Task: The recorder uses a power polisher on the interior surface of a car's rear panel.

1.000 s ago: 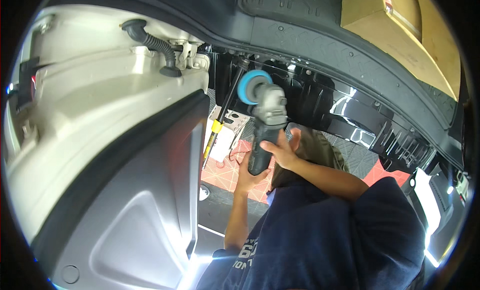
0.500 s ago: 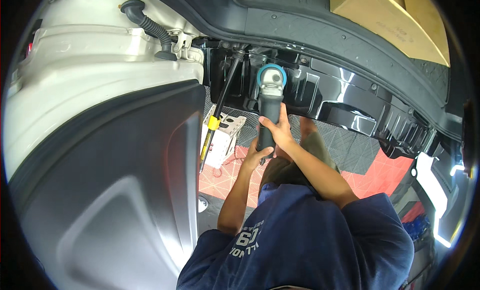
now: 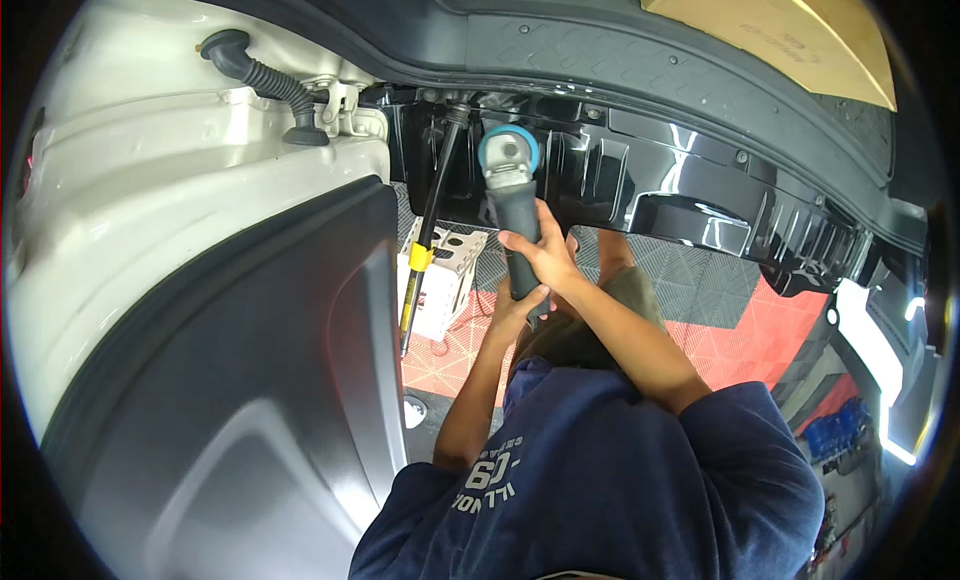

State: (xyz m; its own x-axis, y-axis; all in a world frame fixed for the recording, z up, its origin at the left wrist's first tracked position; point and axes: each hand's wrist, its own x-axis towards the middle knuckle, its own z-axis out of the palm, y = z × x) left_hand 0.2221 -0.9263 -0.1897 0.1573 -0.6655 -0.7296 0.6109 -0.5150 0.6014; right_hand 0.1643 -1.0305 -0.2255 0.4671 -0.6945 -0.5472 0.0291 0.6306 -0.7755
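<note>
A grey-and-black power polisher point(image 3: 517, 220) with a blue pad point(image 3: 508, 133) is in both of my hands. My right hand point(image 3: 545, 255) is closed round the middle of its body, fingertips up along its side. My left hand point(image 3: 517, 302) grips the lower end of the body, below my right hand. The pad faces a glossy black vehicle panel point(image 3: 675, 210), touching it or very close; I cannot tell which. A black strut with a yellow label point(image 3: 422, 258) slants down just left of the polisher.
The white open door with a dark trim panel point(image 3: 250, 350) fills the left. A cardboard box point(image 3: 770, 35) sits on the grey sill point(image 3: 610, 50) above. A white perforated stand point(image 3: 450, 285) stands on red-and-grey floor tiles point(image 3: 730, 340). A bright light strip point(image 3: 875, 350) is at right.
Over the last second the polisher has turned: its pad, seen partly side-on before, now sits behind the head. Since half a second ago the tool has shifted left and tilted slightly.
</note>
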